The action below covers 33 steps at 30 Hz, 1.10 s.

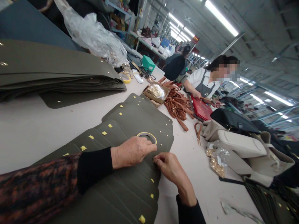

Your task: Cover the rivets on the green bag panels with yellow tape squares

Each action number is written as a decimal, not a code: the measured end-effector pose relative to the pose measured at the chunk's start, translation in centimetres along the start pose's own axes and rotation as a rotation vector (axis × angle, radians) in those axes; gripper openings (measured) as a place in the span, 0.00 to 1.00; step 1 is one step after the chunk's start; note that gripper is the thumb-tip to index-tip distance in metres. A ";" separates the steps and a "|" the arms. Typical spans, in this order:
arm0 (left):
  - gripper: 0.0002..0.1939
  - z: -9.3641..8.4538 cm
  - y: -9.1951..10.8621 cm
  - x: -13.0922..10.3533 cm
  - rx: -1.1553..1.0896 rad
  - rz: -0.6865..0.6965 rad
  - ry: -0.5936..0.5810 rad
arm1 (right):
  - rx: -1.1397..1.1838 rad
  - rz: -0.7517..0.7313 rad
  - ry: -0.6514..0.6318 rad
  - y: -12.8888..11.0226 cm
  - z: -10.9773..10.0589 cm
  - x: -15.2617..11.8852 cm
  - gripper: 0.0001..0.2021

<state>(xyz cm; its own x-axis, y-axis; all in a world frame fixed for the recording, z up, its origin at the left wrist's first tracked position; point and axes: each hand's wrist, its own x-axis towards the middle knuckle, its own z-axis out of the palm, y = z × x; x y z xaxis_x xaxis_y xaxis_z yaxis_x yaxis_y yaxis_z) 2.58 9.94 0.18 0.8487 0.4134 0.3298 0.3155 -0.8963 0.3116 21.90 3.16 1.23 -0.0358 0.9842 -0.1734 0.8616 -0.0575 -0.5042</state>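
Observation:
Overlapping dark olive panels (130, 118), leather-like, lie fanned across the table, with small yellow tape pieces (104, 133) near their edges and small metal studs at the far end. My left hand (133, 151) is closed on a roll of yellow tape (153, 137), holding it just over the top panel. Close by, my right hand (171, 168) pinches thumb and forefinger together at the right edge of the panels. Whatever sits between those fingertips is too small to make out.
A thick stack of olive panels (58, 65) lies left, beside a plastic bag (93, 34). Brown straps (178, 102) and a box of chain (156, 91) stand beyond. Beige bags (240, 143) fill the right. A co-worker (205, 81) handles a red bag (202, 109) across the table.

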 end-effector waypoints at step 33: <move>0.07 0.8 0.9 1.0 0.050 0.017 0.290 | 0.747 0.151 0.560 -0.2 2.2 1.0 0.11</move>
<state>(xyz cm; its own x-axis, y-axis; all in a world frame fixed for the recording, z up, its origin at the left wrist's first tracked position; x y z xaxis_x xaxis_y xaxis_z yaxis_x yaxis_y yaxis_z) 4.06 9.45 0.03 0.6994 0.4205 0.5779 0.3292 -0.9072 0.2617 20.60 3.77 -0.67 0.4649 0.8838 0.0530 0.2836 -0.0919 -0.9545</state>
